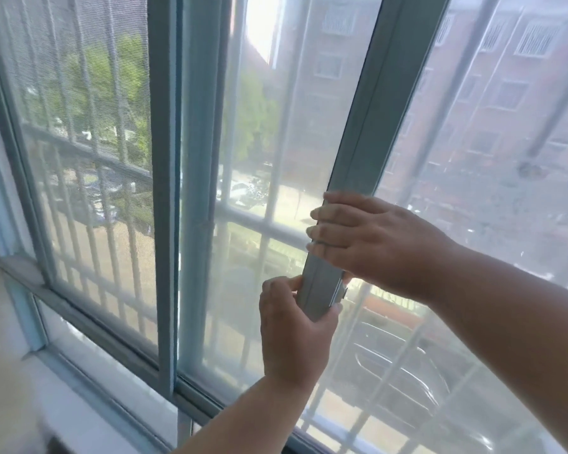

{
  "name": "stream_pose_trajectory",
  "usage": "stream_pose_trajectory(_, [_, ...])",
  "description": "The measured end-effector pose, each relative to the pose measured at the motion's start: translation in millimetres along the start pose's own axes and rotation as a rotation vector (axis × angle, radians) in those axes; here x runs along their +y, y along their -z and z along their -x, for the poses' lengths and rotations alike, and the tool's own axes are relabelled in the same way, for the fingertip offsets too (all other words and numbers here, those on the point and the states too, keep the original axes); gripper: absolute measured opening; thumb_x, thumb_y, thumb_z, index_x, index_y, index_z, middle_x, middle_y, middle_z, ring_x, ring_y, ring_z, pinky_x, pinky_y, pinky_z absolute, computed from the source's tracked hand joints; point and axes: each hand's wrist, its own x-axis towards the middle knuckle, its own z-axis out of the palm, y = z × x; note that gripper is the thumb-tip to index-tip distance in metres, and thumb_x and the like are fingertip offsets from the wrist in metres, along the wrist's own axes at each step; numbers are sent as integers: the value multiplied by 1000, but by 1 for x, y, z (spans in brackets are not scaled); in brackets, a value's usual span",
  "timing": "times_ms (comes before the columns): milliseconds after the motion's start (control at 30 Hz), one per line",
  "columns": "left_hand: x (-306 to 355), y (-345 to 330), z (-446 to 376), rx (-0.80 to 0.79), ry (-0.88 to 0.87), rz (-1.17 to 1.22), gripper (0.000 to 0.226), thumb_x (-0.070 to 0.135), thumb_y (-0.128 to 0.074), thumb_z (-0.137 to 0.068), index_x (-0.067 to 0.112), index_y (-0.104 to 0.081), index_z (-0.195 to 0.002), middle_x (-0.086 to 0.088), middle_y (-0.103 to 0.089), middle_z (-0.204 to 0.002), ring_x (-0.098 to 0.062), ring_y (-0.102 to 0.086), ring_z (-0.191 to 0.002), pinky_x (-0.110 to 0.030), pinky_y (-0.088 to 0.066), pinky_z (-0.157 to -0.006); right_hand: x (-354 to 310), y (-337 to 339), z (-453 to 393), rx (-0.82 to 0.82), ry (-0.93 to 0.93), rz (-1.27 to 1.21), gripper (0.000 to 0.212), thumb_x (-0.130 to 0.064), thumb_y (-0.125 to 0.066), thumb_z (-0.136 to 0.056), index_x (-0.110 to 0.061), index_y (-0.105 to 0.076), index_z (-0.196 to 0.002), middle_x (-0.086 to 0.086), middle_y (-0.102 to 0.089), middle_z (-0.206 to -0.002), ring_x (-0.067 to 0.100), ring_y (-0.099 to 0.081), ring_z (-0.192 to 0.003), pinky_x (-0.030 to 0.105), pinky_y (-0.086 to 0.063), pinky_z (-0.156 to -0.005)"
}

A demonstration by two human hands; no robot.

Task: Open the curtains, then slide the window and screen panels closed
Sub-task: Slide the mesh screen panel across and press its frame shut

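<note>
— Both hands are on the window panel's upright frame bar (364, 132), right in the middle of the window. Left hand (295, 326) is lower down, fingers and thumb curled round the bar's edge, gripping it.

— And the right hand (374, 237)?

— Higher up, just above the left. It comes in from the right side, palm laid over the bar, fingertips (315, 229) wrapped over its left edge. So that one's gripping the bar too. Between the two hands there's a small metal latch (341, 291) on the bar's right side.

— Where does the panel sit?

— Its glass (492, 165) stretches away to the right of the bar, hazy, with a brick building showing through. The bar leans in the wide-angle view, top toward the upper right.

— What about the screen?

— Screen panel (89, 126) fills the left part of the window, its mesh dark over green trees. Its own upright edge (166, 191) stands well left of the hands, with a stretch between that edge and the gripped bar.

— Anything outside?

— White security bars (259, 221) run across behind the glass, and parked cars (404, 362) lie below. The sill (89, 385) runs along the bottom left.
</note>
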Motion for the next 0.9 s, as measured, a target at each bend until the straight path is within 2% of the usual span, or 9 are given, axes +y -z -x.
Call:
stream_pose_trajectory(133, [15, -16, 24, -11, -8, 23, 67, 35, -103, -67, 24, -54, -112, 12, -57, -111, -22, -63, -99, -44, -62, -83, -2, 14, 31, -5, -20, 4, 36, -7, -50, -117, -12, -86, -120, 4, -84, -126, 31, -73, -132, 49, -42, -130])
stream_pose_trajectory(200, [21, -23, 34, -18, -25, 29, 69, 35, -103, -67, 24, -53, -112, 12, -57, -110, -23, -63, -98, -45, -62, -83, -3, 20, 45, 0, -28, -5, 31, -4, -55, -114, -11, -85, -121, 5, -84, -126, 32, -74, -131, 51, -45, -128])
stream_pose_trajectory(400, [42, -43, 66, -33, -50, 53, 71, 34, -103, -65, 27, -50, -111, 11, -57, -110, -27, -63, -98, -49, -61, -82, -8, 43, 85, -9, -47, 23, 33, -4, -54, -116, -11, -86, -119, 4, -85, -125, 31, -76, -129, 52, -50, -124])
stream_pose_trajectory(533, [59, -58, 90, -58, -39, 91, 70, 34, -101, -67, 32, -49, -113, 11, -56, -111, -25, -61, -103, -48, -59, -87, -10, 58, 114, -9, -54, 48, 35, -5, -53, -117, -11, -87, -117, 4, -85, -125, 31, -77, -127, 53, -54, -119])
stream_pose_trajectory(900, [94, -93, 149, -147, -99, 132, 72, 28, -104, -67, 25, -51, -115, 9, -56, -114, -19, -57, -106, -42, -57, -92, -19, 93, 193, -94, -76, 146, 30, -2, -61, -114, -15, -86, -124, 1, -83, -130, 28, -75, -132, 52, -54, -119])
